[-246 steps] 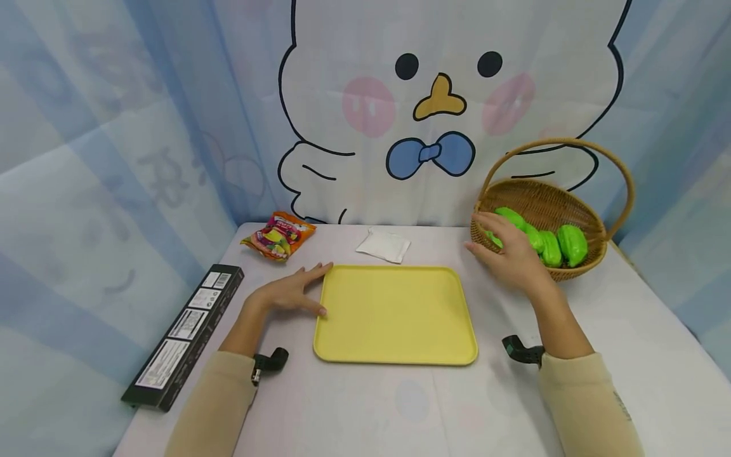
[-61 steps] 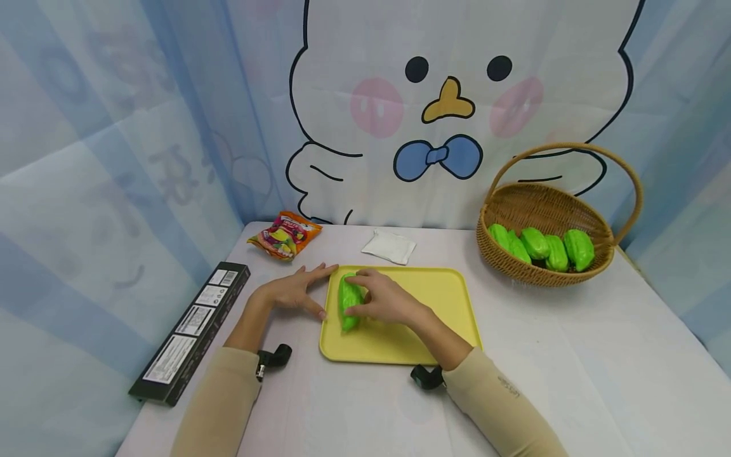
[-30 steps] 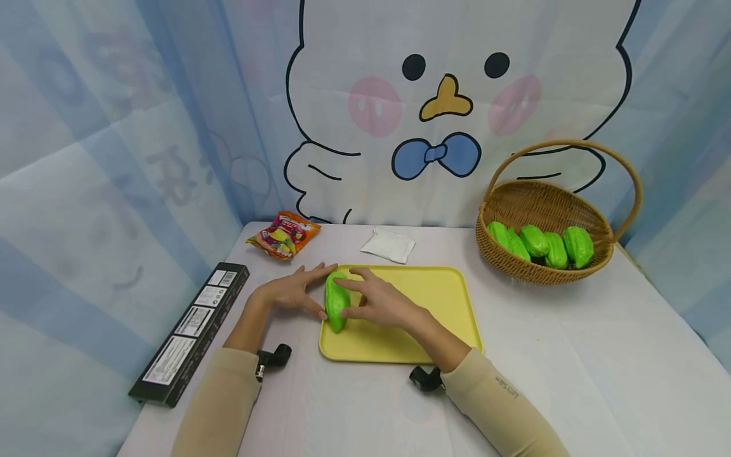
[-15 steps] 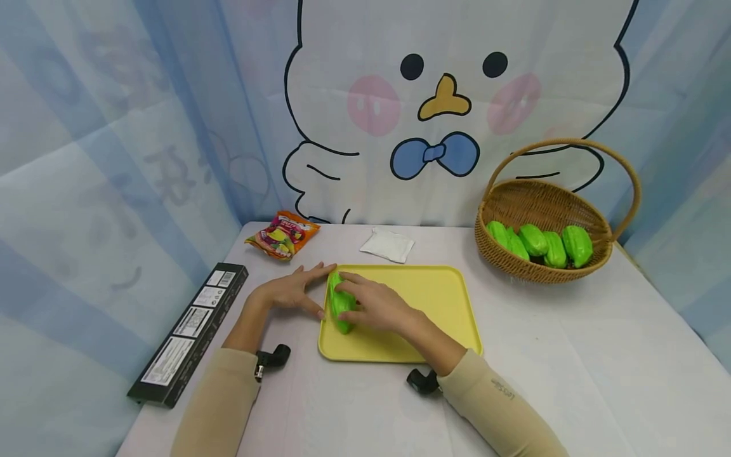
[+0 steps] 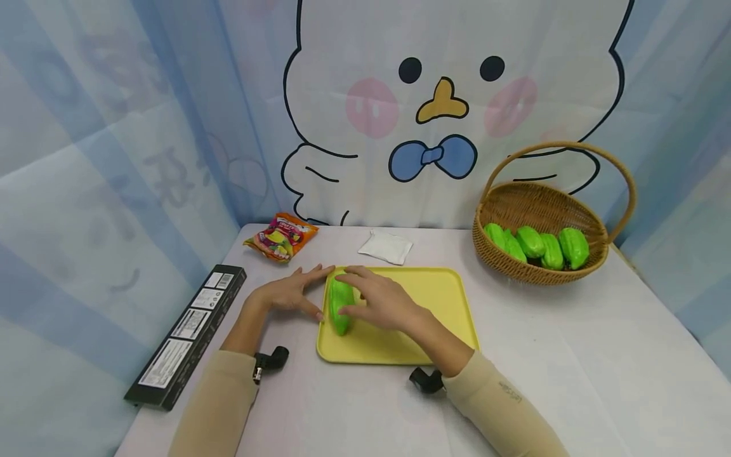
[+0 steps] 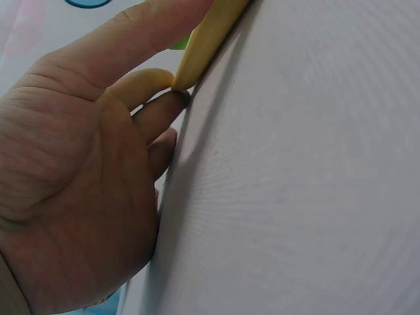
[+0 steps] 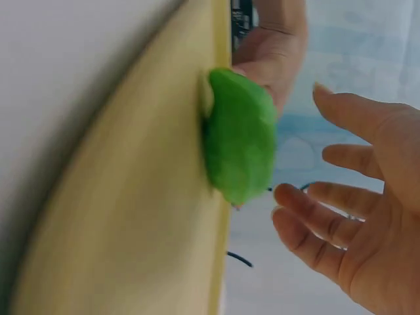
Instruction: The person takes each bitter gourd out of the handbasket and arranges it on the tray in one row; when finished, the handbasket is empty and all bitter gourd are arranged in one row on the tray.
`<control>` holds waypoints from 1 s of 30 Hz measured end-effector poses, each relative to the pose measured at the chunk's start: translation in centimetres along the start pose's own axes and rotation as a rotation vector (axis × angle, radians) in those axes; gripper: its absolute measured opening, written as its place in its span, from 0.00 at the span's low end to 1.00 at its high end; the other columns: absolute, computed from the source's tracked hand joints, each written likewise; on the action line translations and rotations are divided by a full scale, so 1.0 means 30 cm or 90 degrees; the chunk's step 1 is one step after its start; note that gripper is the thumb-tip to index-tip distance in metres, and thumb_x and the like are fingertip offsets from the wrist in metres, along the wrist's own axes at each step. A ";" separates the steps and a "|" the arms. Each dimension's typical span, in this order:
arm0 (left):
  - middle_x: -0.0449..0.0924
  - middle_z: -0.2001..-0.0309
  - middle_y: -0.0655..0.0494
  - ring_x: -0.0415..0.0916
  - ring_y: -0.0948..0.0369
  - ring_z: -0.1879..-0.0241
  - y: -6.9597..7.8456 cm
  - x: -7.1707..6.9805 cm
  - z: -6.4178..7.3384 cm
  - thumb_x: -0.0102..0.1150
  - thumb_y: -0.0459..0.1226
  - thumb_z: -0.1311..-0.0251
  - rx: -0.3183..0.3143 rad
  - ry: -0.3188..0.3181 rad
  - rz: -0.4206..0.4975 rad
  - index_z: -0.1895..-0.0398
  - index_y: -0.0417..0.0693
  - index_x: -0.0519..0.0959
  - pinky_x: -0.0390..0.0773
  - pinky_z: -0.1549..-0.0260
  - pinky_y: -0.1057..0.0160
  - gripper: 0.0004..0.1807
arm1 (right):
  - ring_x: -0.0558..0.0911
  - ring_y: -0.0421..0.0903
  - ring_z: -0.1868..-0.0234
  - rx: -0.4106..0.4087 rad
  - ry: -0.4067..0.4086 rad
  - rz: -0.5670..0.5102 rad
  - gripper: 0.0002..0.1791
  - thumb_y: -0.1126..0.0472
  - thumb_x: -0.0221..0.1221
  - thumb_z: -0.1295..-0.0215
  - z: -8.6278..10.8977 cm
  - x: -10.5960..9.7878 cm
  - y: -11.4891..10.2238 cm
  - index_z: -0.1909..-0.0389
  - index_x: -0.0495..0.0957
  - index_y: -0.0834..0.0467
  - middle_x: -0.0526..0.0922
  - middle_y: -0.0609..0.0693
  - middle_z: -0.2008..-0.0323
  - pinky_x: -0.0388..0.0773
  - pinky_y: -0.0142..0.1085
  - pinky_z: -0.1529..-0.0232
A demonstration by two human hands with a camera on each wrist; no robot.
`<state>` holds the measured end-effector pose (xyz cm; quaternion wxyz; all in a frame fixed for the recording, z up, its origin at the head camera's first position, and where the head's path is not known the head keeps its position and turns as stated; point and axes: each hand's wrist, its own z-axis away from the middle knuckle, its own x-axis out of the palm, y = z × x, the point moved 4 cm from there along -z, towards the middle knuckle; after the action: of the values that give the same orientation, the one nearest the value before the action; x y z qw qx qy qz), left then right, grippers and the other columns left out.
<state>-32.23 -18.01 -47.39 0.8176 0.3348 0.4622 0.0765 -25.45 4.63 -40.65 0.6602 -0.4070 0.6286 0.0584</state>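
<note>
A green, ribbed star fruit lies lengthwise along the left side of a yellow tray. Above and just right of it is my right hand, fingers spread. The right wrist view shows a gap between these loosely bent fingers and the star fruit. My left hand rests at the tray's left edge, thumb and fingers stretched apart. In the left wrist view its fingertips touch the tray rim. More green star fruits lie in a wicker basket at the back right.
An orange snack bag and a white packet lie behind the tray. To the left, a long black box with white labels runs along the table edge. A curtain hangs behind the white table.
My right hand went from the basket to the tray, where a star fruit now lies. It shifted the fruit slightly left, then let go. My left hand stayed at the tray's edge.
</note>
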 end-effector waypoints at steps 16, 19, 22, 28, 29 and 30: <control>0.38 0.14 0.53 0.24 0.36 0.17 0.009 -0.006 0.008 0.82 0.58 0.59 0.003 0.004 0.003 0.16 0.75 0.52 0.29 0.29 0.20 0.65 | 0.74 0.57 0.30 -0.027 0.281 -0.035 0.30 0.54 0.67 0.30 0.151 -0.346 0.170 0.29 0.75 0.56 0.72 0.58 0.27 0.81 0.54 0.40; 0.39 0.14 0.54 0.24 0.37 0.17 0.003 -0.002 0.006 0.82 0.58 0.60 0.002 0.007 0.003 0.17 0.76 0.52 0.29 0.28 0.20 0.65 | 0.70 0.61 0.27 -0.018 0.308 -0.021 0.29 0.56 0.68 0.31 0.177 -0.391 0.210 0.31 0.76 0.58 0.71 0.61 0.27 0.76 0.60 0.34; 0.39 0.14 0.54 0.25 0.36 0.17 0.002 -0.002 0.007 0.82 0.59 0.60 0.003 0.009 0.001 0.17 0.76 0.52 0.29 0.29 0.20 0.66 | 0.69 0.64 0.27 -0.012 0.326 -0.005 0.28 0.58 0.69 0.32 0.203 -0.431 0.250 0.32 0.77 0.60 0.72 0.64 0.29 0.69 0.65 0.31; 0.38 0.14 0.53 0.24 0.36 0.17 0.005 -0.001 0.007 0.82 0.59 0.60 0.004 0.004 0.007 0.16 0.75 0.51 0.29 0.29 0.19 0.66 | 0.68 0.66 0.28 0.025 0.357 0.004 0.27 0.60 0.69 0.32 0.253 -0.497 0.336 0.34 0.77 0.61 0.73 0.65 0.31 0.66 0.67 0.30; 0.38 0.14 0.53 0.24 0.36 0.17 0.006 -0.001 0.006 0.82 0.58 0.59 0.004 0.003 0.009 0.16 0.75 0.52 0.28 0.29 0.19 0.66 | 0.68 0.66 0.28 0.037 0.361 0.001 0.27 0.61 0.68 0.32 0.262 -0.507 0.352 0.33 0.77 0.61 0.73 0.65 0.30 0.66 0.67 0.30; 0.38 0.14 0.53 0.24 0.36 0.17 0.007 0.000 0.005 0.82 0.58 0.59 0.004 0.003 0.009 0.16 0.74 0.51 0.29 0.29 0.19 0.66 | 0.68 0.66 0.28 0.050 0.362 -0.002 0.27 0.61 0.68 0.31 0.273 -0.515 0.370 0.33 0.77 0.61 0.72 0.65 0.30 0.66 0.67 0.31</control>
<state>-32.06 -17.92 -47.21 0.8148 0.3408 0.4618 0.0813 -28.72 23.69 -33.22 0.4728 -0.3821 0.7896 -0.0837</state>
